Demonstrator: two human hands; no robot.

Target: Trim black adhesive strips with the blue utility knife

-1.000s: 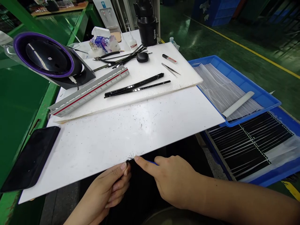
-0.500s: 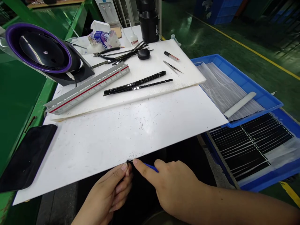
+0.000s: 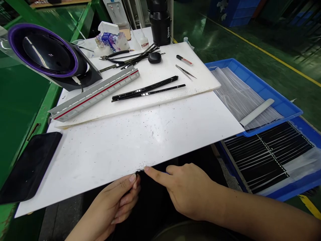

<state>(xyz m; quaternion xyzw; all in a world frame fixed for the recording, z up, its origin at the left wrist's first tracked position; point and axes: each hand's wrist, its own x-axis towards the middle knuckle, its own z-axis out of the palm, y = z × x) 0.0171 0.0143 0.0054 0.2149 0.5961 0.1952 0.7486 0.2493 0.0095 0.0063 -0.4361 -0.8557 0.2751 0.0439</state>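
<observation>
At the table's front edge, my left hand (image 3: 119, 199) pinches a small black piece (image 3: 136, 172) between thumb and fingers. Most of that piece is hidden by the fingers. My right hand (image 3: 187, 189) is closed around a blue-handled knife (image 3: 164, 172), its index finger stretched along the thin tip. The tip points left and lies close to the black piece; whether they touch I cannot tell. Dark specks and shavings are scattered on the white table (image 3: 105, 150) in front of both hands.
A white foam board (image 3: 200, 80) carries black strips (image 3: 147, 89), a grey train-car shell (image 3: 96, 95), tweezers (image 3: 185, 72) and pliers (image 3: 114, 57). A fan (image 3: 47, 53) and a phone (image 3: 30, 165) lie left. Blue trays (image 3: 296, 112) stand right; a black bottle (image 3: 160, 26) is behind.
My right hand has shifted slightly up and right, its wrist turned so less of the blue handle shows. My left hand has moved a little left, still pinching the black piece.
</observation>
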